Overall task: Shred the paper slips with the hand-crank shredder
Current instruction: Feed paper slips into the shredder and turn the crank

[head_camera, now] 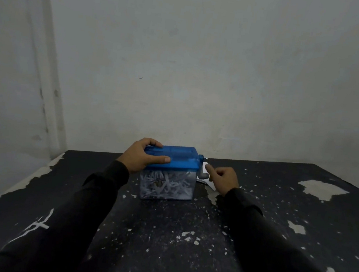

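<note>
Our left hand (143, 156) grips the blue lid (178, 158) of the hand-crank shredder (169, 172). Our right hand (222, 179) hangs loosely curled beside the grey crank (203, 175), holding nothing.

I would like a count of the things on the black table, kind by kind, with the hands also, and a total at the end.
Blue-lidded clear plastic hand-crank shredder, bin full of white shreds: 1
White paper slips beside the crank, partly hidden, at least: 1
Bare hands, left hand holding the lid, right hand near the grey crank handle: 2
Total: 4
</note>
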